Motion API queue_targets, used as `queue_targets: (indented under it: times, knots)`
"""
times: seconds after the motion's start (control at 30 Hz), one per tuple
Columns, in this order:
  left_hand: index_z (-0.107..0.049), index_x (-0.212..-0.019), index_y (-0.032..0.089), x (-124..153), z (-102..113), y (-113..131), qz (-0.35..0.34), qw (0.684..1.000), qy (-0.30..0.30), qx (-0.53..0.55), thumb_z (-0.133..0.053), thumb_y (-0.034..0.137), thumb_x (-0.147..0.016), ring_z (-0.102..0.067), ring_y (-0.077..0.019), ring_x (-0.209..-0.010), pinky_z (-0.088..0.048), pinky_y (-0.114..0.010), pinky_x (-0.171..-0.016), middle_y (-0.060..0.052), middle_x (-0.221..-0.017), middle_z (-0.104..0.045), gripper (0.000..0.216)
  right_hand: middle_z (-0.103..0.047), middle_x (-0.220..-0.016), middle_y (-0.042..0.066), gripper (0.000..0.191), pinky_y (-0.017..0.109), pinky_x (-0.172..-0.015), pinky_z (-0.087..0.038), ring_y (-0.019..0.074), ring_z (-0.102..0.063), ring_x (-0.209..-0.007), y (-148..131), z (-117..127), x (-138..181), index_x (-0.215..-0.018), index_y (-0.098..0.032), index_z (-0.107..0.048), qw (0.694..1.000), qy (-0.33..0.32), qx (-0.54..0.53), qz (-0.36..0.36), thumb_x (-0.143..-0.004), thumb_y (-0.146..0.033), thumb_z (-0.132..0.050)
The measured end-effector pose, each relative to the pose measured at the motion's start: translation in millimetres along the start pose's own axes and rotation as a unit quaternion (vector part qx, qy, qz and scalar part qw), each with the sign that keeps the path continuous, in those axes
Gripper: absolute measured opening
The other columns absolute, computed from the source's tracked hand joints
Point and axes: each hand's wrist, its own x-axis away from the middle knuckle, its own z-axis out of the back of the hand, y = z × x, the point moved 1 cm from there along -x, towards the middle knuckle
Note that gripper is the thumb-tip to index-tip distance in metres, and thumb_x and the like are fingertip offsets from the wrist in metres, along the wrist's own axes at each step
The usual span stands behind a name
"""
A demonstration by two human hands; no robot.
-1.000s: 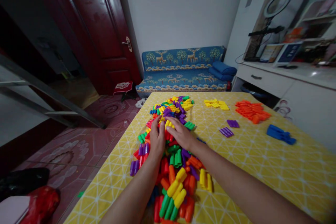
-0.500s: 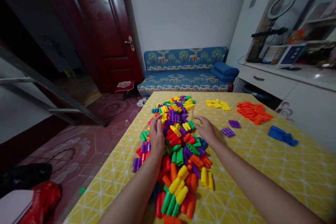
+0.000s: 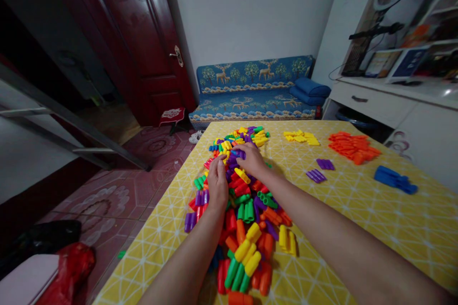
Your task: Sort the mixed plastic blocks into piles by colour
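Observation:
A long heap of coloured plastic bullet-shaped building blocks (image 3: 246, 209) runs down the yellow table, in red, green, yellow, orange, purple and blue. My right hand (image 3: 252, 159) reaches across the heap, its thumb and fingers closed around purple blocks (image 3: 239, 154) in the far half. At the heap's left side my left hand (image 3: 217, 183) rests with fingers extended and apart, holding nothing that I can see. Its palm side is hidden. Joined yellow-and-green blocks (image 3: 243, 262) lie nearest me, between my forearms.
Sorted groups sit on the table's right: yellow blocks (image 3: 301, 137), orange blocks (image 3: 352, 147), purple blocks (image 3: 316, 176) and blue blocks (image 3: 395, 179). A blue patterned sofa (image 3: 250, 100) stands beyond the table (image 3: 322, 228). A metal ladder (image 3: 78, 119) leans at left; a white cabinet (image 3: 379, 105) is at right.
My right hand has moved left from the heap's right edge onto the purple blocks and closed on them. My left hand stays at the heap's left side. The view has shifted slightly.

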Motion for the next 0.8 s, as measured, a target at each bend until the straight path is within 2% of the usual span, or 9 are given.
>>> queue_targets:
  times: [0.1, 0.2, 0.33, 0.47, 0.63, 0.8]
  knots:
    - [-0.064, -0.115, 0.018, 1, 0, 0, -0.033, 0.999, -0.005, -0.009, -0.040, 0.039, -0.098, -0.055, -0.0225, -0.121, -0.038, -0.041, -0.109, -0.009, -0.123, -0.065, 0.036, -0.066, -0.108, 0.005, 0.041, 0.038, -0.096, -0.048, 0.0201, -0.062, -0.102, -7, 18, 20, -0.109, -0.020, -0.066, 0.994, 0.048, -0.103, -0.002, -0.070, -0.008, -0.058]
    - [-0.060, -0.124, 0.021, 4, 0, 3, -0.092, 0.995, -0.031, -0.021, -0.048, 0.040, -0.095, -0.053, -0.0238, -0.125, -0.036, -0.042, -0.110, -0.009, -0.129, -0.062, 0.036, -0.066, -0.113, 0.006, 0.052, 0.036, -0.091, -0.051, 0.0194, -0.064, -0.102, -24, 35, 49, -0.123, -0.021, -0.054, 0.982, 0.041, -0.184, -0.011, -0.071, -0.014, -0.060]
    - [-0.056, -0.132, 0.024, 10, -1, 9, -0.140, 0.986, -0.090, -0.029, -0.062, 0.042, -0.087, -0.059, -0.0264, -0.116, -0.043, -0.043, -0.102, -0.009, -0.124, -0.065, 0.048, -0.062, -0.124, 0.008, 0.078, 0.036, -0.095, -0.050, 0.0205, -0.063, -0.109, -47, 49, 79, -0.141, -0.025, -0.038, 0.991, 0.004, -0.127, 0.043, -0.069, -0.009, -0.061]
    - [-0.068, -0.112, 0.023, 14, -3, 15, -0.166, 0.980, -0.099, -0.045, -0.067, 0.039, -0.083, -0.065, -0.0239, -0.099, -0.050, -0.038, -0.089, -0.008, -0.107, -0.071, 0.033, -0.062, -0.122, 0.007, 0.085, 0.039, -0.098, -0.049, 0.0216, -0.061, -0.111, -54, 51, 89, -0.149, -0.028, -0.029, 0.996, -0.005, -0.051, 0.066, -0.071, -0.005, -0.056]
    - [-0.069, -0.101, 0.020, 17, -3, 19, -0.191, 0.977, -0.088, -0.045, -0.067, 0.035, -0.084, -0.066, -0.0199, -0.088, -0.051, -0.032, -0.080, -0.006, -0.094, -0.072, 0.023, -0.066, -0.110, 0.008, 0.082, 0.040, -0.091, -0.052, 0.0246, -0.065, -0.103, -57, 52, 100, -0.146, -0.028, -0.035, 0.999, 0.015, -0.008, 0.028, -0.072, -0.003, -0.056]
    - [-0.067, -0.100, 0.019, 10, 4, 21, -0.131, 0.991, -0.009, -0.028, -0.059, 0.036, -0.089, -0.067, -0.0182, -0.082, -0.052, -0.030, -0.077, -0.004, -0.089, -0.072, 0.023, -0.072, -0.093, 0.006, 0.069, 0.038, -0.080, -0.054, 0.0256, -0.068, -0.086, -63, 55, 116, -0.129, -0.027, -0.056, 0.998, -0.041, -0.013, -0.038, -0.065, -0.003, -0.066]
